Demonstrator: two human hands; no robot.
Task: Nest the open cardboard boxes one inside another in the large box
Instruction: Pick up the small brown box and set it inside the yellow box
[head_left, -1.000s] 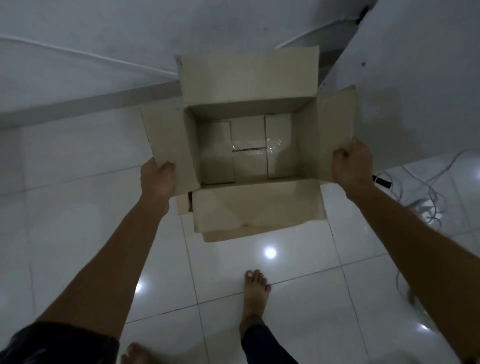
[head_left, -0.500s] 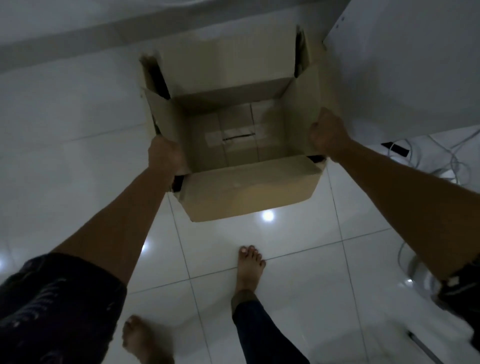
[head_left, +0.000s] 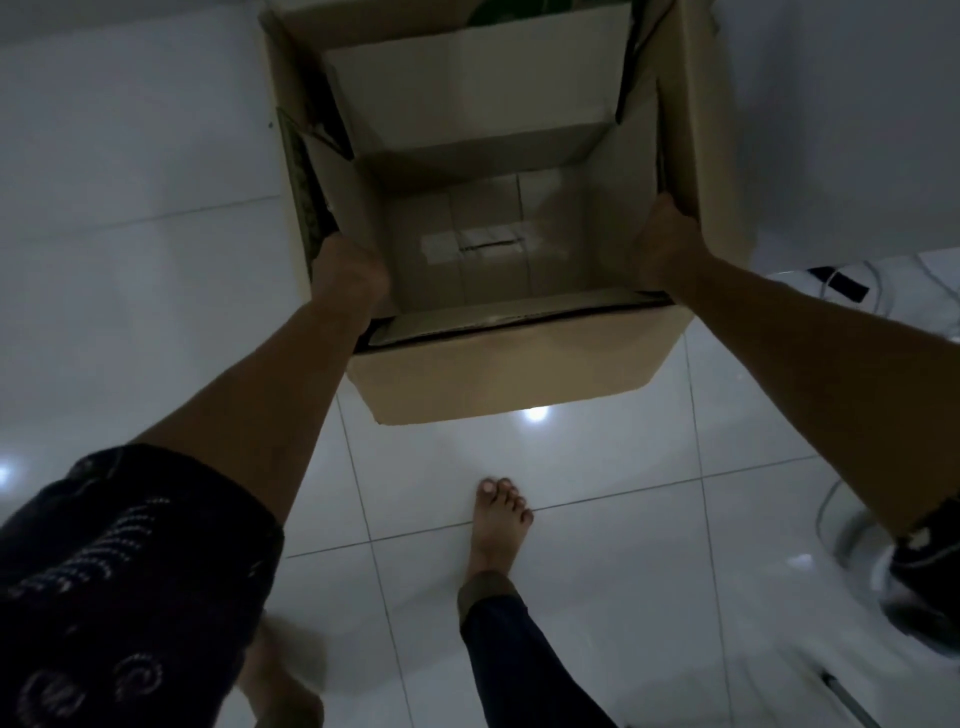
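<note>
I hold an open brown cardboard box (head_left: 483, 171) by its two side walls. My left hand (head_left: 348, 270) grips the left wall and my right hand (head_left: 665, 244) grips the right wall. Its floor is bare, with a strip of clear tape across the centre seam. The box sits between the taller walls of a larger cardboard box (head_left: 711, 130), whose left wall shows beside my left hand. A wide flap (head_left: 509, 374) hangs toward me at the near side; I cannot tell which box it belongs to. Something green shows at the top edge, mostly hidden.
The floor is glossy white tile (head_left: 597, 545). My bare foot (head_left: 498, 519) stands just in front of the boxes. A white panel (head_left: 841, 114) rises at the right, with cables (head_left: 841, 283) and a round white base (head_left: 857, 551) on the floor below it.
The held box has come lower and closer, its side flaps have folded upright, and the walls of a larger box now flank it. Both hands kept their grip.
</note>
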